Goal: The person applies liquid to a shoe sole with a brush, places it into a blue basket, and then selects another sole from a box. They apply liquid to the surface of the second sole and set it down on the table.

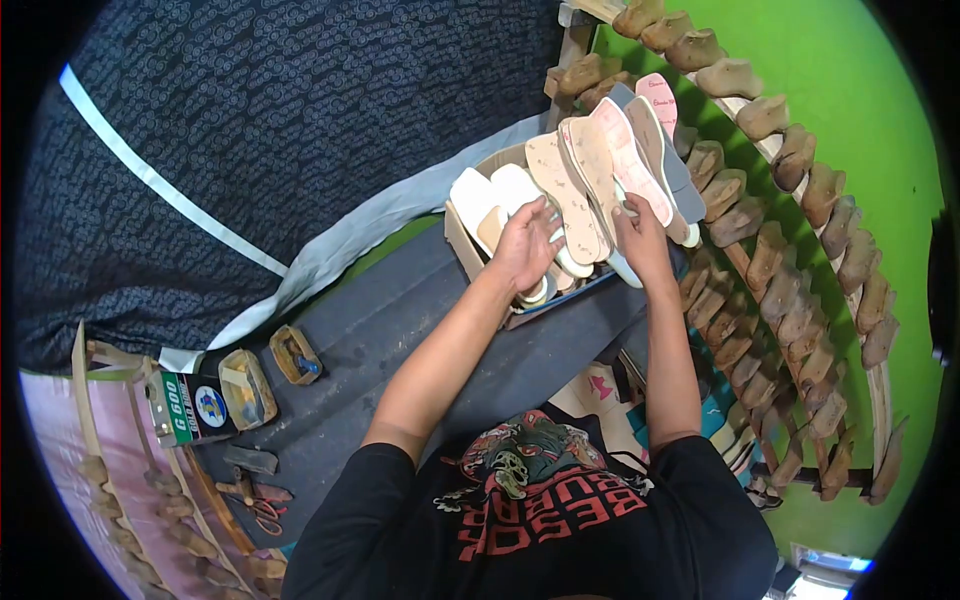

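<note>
A cardboard box (460, 245) packed with shoe insoles stands on the dark table in front of me. My left hand (527, 245) is at its near side, palm turned up and fingers apart, beside white insoles (515, 185) and a patterned beige insole (565, 190). Farther right, my right hand (642, 240) has its fingers bent at the lower end of a pale pink insole (632, 150), apparently gripping its edge. Between the hands, more beige insoles (592, 150) lean upright. Behind them rise grey insoles (680, 185) and a brighter pink one (657, 100).
Wooden shoe lasts (785, 285) line racks along the green wall at right. On the table's left are a green-and-white tin (190, 408), two cut-open containers (247, 390) and scissors (265, 515). A dark patterned cloth (300, 120) hangs at the back left.
</note>
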`<action>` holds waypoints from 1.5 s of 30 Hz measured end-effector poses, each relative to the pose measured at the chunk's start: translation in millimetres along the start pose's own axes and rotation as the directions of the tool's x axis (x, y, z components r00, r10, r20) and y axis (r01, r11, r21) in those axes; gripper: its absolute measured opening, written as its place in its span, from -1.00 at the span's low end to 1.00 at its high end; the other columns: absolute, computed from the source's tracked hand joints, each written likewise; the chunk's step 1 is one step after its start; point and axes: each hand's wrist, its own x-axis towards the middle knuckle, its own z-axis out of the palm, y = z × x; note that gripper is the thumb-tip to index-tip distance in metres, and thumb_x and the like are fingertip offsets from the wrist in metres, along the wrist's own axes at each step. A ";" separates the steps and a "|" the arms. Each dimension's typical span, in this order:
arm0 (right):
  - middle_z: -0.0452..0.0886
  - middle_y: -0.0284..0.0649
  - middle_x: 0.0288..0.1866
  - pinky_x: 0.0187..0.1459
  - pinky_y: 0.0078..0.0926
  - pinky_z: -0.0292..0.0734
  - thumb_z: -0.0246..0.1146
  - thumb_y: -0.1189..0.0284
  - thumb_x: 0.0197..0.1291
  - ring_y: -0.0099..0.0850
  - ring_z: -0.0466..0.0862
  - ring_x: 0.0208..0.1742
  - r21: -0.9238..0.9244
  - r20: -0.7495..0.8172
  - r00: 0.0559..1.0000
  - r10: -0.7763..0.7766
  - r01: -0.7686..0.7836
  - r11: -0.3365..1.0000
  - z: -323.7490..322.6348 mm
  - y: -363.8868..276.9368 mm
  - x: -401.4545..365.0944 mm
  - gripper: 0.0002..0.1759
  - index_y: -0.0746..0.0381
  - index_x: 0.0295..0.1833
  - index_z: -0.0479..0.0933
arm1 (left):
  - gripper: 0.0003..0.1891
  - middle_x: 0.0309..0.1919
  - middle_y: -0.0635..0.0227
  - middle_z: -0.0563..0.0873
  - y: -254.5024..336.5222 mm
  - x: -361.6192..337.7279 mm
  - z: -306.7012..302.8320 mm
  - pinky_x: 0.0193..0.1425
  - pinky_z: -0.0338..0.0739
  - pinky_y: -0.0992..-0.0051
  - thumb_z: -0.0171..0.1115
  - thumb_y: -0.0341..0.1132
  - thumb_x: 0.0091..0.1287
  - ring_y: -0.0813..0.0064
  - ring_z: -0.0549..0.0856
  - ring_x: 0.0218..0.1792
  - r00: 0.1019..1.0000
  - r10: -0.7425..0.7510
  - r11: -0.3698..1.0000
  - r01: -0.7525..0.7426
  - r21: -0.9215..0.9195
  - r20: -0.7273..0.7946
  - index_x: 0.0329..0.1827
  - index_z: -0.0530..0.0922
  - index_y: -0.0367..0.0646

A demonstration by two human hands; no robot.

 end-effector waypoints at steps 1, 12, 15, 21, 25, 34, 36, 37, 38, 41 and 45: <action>0.70 0.21 0.14 0.13 -0.23 0.61 0.31 0.27 0.43 -0.07 0.78 0.00 -0.040 0.044 0.999 0.024 -0.022 0.999 -0.7 -2.9 4.8 -0.41 0.46 0.39 0.46 | -0.34 0.52 0.22 0.28 -1.2 7.4 -0.1 0.63 0.13 0.15 0.11 0.07 0.47 0.27 0.33 0.48 1.000 0.004 1.000 -0.004 0.001 0.014 0.51 0.24 -0.10; 0.72 0.25 0.02 0.07 -0.20 0.57 0.38 0.12 0.35 -0.03 0.75 0.01 -0.191 0.452 0.878 0.154 -0.073 0.979 -2.1 -42.1 62.3 -0.38 0.52 0.16 0.56 | -0.11 0.51 0.14 0.40 10.7 40.9 10.8 0.58 0.25 0.19 0.00 0.27 0.46 0.20 0.42 0.45 0.989 -0.107 0.992 0.114 0.055 -0.105 0.64 0.17 -0.25; 0.67 0.21 0.16 0.18 -0.24 0.53 0.40 0.15 0.34 -0.09 0.68 0.19 -0.155 0.463 0.883 0.079 -0.007 0.988 5.3 -36.9 61.1 -0.38 0.48 0.22 0.50 | -0.15 0.52 0.11 0.40 13.2 32.9 21.8 0.55 0.28 0.16 -0.01 0.25 0.51 0.18 0.43 0.46 0.995 -0.049 0.986 0.063 0.156 -0.090 0.66 0.16 -0.18; 0.60 0.13 0.33 0.39 -0.31 0.42 0.42 0.26 0.34 -0.14 0.60 0.37 0.135 0.496 0.866 -0.054 -0.015 0.991 12.5 -24.1 63.3 -0.25 0.42 0.47 0.31 | -0.18 0.58 0.17 0.33 7.1 33.4 21.0 0.63 0.21 0.19 -0.01 0.22 0.56 0.22 0.36 0.54 1.000 -0.006 0.979 0.009 0.206 -0.013 0.71 0.05 -0.09; 0.55 0.16 0.40 0.41 -0.29 0.39 0.42 0.27 0.31 -0.08 0.56 0.41 0.096 0.504 0.862 -0.058 0.011 0.995 20.1 -20.3 69.9 -0.21 0.43 0.51 0.29 | -0.07 0.68 0.18 0.03 -0.4 33.7 33.6 0.68 0.18 0.19 0.02 0.12 0.60 0.23 0.22 0.63 0.997 0.036 0.985 -0.025 0.169 -0.066 0.73 -0.38 -0.01; 0.54 0.07 0.40 0.38 -0.38 0.44 0.49 0.36 0.24 -0.25 0.55 0.40 0.323 0.551 0.833 -0.047 -0.161 0.933 19.6 -27.2 69.7 -0.15 0.47 0.53 0.28 | -0.11 0.68 0.17 0.06 2.2 28.3 27.9 0.67 0.23 0.21 -0.04 0.13 0.64 0.29 0.21 0.65 0.993 0.114 0.976 -0.108 0.188 -0.023 0.74 -0.37 0.00; 0.53 0.04 0.41 0.37 -0.41 0.45 0.50 0.38 0.23 -0.27 0.55 0.39 0.369 0.541 0.841 -0.016 -0.220 0.903 21.1 -27.9 68.7 -0.14 0.48 0.52 0.27 | -0.17 0.67 0.18 0.11 4.6 28.8 28.5 0.67 0.23 0.20 -0.09 0.13 0.66 0.29 0.23 0.64 0.993 0.120 0.977 -0.119 0.179 0.004 0.74 -0.30 -0.01; 0.53 0.04 0.41 0.37 -0.42 0.45 0.50 0.38 0.23 -0.28 0.55 0.39 0.370 0.536 0.844 -0.030 -0.202 0.907 21.6 -27.4 69.4 -0.14 0.49 0.52 0.27 | -0.19 0.67 0.19 0.13 5.1 29.0 28.6 0.67 0.23 0.20 -0.11 0.14 0.66 0.29 0.24 0.64 0.993 0.120 0.977 -0.120 0.177 0.016 0.75 -0.26 -0.02; 0.53 0.03 0.41 0.37 -0.43 0.45 0.50 0.37 0.24 -0.28 0.55 0.39 0.373 0.529 0.848 -0.042 -0.187 0.909 21.6 -27.0 70.9 -0.14 0.49 0.52 0.27 | -0.21 0.66 0.20 0.16 4.7 29.0 28.6 0.67 0.23 0.20 -0.14 0.14 0.67 0.29 0.26 0.63 0.991 0.126 0.979 -0.130 0.159 0.037 0.75 -0.21 -0.02; 0.53 0.02 0.42 0.37 -0.44 0.45 0.51 0.38 0.24 -0.29 0.55 0.39 0.397 0.484 0.870 -0.096 -0.120 0.910 15.0 -39.4 73.3 -0.14 0.50 0.52 0.27 | -0.30 0.62 0.23 0.29 11.1 26.8 41.5 0.67 0.23 0.20 -0.24 0.16 0.69 0.29 0.33 0.60 0.987 0.144 0.979 -0.153 0.134 0.072 0.73 -0.03 -0.03; 0.56 0.00 0.39 0.33 -0.42 0.51 0.50 0.42 0.25 -0.30 0.60 0.35 0.474 0.445 0.882 -0.155 -0.086 0.876 -0.1 -50.4 87.2 -0.18 0.43 0.52 0.29 | -0.31 0.62 0.21 0.29 17.0 43.2 52.6 0.67 0.23 0.18 -0.27 0.16 0.70 0.27 0.34 0.59 0.964 0.219 0.962 -0.240 0.131 0.152 0.73 -0.02 -0.03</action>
